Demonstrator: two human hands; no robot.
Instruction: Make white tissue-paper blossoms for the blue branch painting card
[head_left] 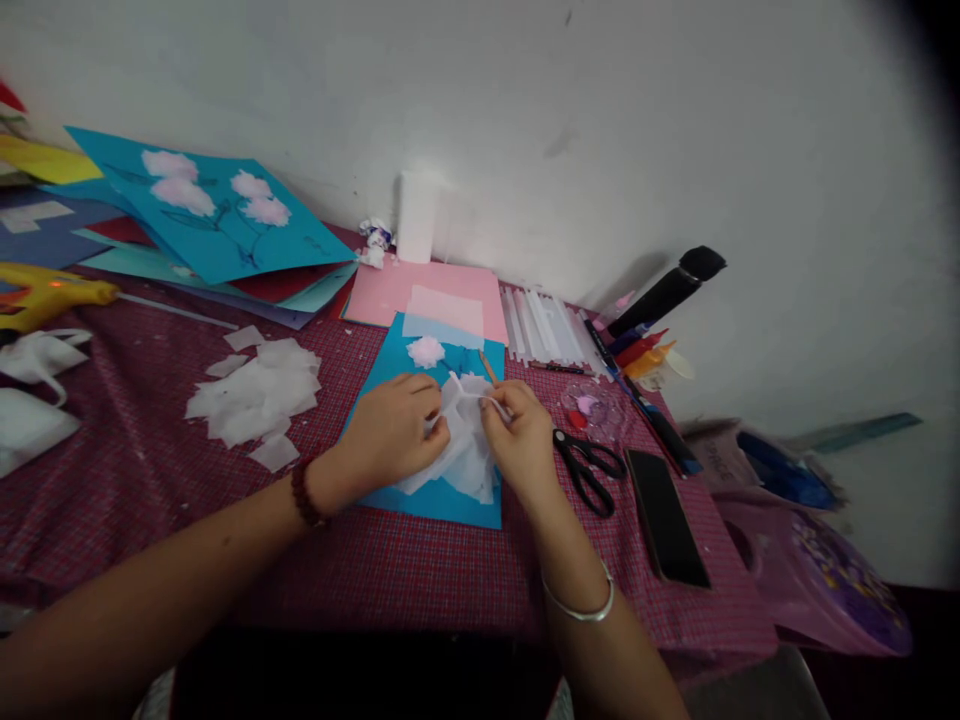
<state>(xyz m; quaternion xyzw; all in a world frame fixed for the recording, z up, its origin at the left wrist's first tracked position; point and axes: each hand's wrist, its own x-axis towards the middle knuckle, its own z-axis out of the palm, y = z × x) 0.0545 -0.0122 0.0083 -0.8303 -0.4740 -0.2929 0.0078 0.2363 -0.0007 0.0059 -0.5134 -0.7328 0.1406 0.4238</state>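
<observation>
Both hands work over a blue sheet of paper (405, 503) lying on the table. A heap of thin white tissue paper (469, 460) covers its middle. My left hand (397, 428) is closed, with thumb and fingers pinching white tissue at the left side of the heap. Opposite it, my right hand (521, 435) pinches a thin edge of the same tissue. A wooden stick like a pencil (487, 366) shows just beyond the right fingers; whether they touch it I cannot tell. One pale pink tissue flower (426, 351) sits near the sheet's top, beside dark drawn lines.
Loose tissue squares (259, 395) are piled at left, near a yellow glue gun (52, 292). Behind stands a blue flower picture (225, 215) on coloured papers. Black scissors (589, 470), a phone (667, 517) and glue sticks (544, 325) lie right. A pink sheet (375, 295) lies behind.
</observation>
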